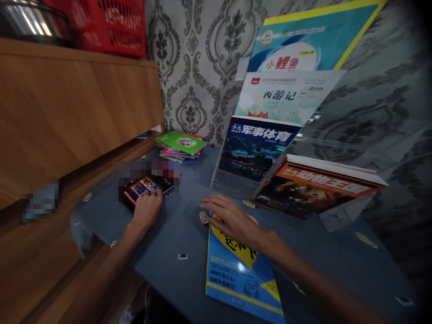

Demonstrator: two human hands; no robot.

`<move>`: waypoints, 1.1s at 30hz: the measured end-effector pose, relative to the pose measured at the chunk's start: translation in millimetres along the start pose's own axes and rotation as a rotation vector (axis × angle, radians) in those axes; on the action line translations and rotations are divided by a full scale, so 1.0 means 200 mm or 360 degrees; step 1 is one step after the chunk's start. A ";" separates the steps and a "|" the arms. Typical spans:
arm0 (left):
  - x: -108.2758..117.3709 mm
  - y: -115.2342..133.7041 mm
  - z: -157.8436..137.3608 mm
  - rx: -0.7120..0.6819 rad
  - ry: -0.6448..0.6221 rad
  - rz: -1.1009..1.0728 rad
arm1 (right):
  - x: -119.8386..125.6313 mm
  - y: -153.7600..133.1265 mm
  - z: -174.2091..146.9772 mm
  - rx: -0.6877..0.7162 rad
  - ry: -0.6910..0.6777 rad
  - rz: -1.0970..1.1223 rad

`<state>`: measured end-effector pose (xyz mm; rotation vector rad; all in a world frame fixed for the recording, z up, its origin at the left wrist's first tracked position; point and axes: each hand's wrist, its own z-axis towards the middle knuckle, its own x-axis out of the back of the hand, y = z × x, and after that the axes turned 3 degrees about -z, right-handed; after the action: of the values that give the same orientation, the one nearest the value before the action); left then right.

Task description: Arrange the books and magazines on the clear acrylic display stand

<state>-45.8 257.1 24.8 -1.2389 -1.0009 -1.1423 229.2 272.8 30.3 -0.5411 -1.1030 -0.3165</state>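
My left hand [147, 208] rests on the near edge of a dark book [165, 183] with colourful pictures on its cover, at the left of the table. Its slightly bent fingers lie on the cover; I cannot see the thumb clearly. Over the top end of a blue and yellow book [241, 281] is my right hand [232, 220], palm down with fingers stretched toward the left. It hides part of that cover, and whether it touches the book is unclear. The blue book lies flat by the table's front edge, its print facing me.
A clear stand [232, 182] holds a military book [256, 148], a white book [276, 96] and a teal book [303, 40]. Beside it leans an orange lion book [313, 189]. A book stack [182, 144] is at the back of the grey table [162, 252]. A wooden cabinet [77, 108] carries a red basket [111, 27].
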 end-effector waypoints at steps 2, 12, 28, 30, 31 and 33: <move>0.01 0.00 -0.01 0.0022 0.0009 -0.0047 | -0.11 -0.04 0.10 -0.0031 -0.0130 0.0093; 0.00 -0.29 0.06 0.0283 0.0040 -0.0132 | -0.34 -0.21 0.44 -0.0157 -0.0245 0.0110; -0.02 -0.50 0.10 0.0421 -0.0161 -0.0669 | -0.42 -0.16 0.45 -0.0361 -0.0047 0.0425; -0.01 -0.46 0.05 0.0387 -0.0193 -0.0641 | -0.43 -0.16 0.46 -0.0414 -0.0083 0.0384; 0.01 -0.43 0.02 0.0394 -0.0209 -0.0566 | -0.43 -0.15 0.46 -0.0426 -0.0101 0.0341; 0.03 -0.35 -0.03 0.0424 -0.0160 -0.0340 | -0.44 -0.16 0.46 -0.0420 -0.0110 0.0219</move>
<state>-114.8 252.7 42.6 -1.0012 -1.3407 -1.0749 107.1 296.3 -10.2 -0.8639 -1.0911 -0.3269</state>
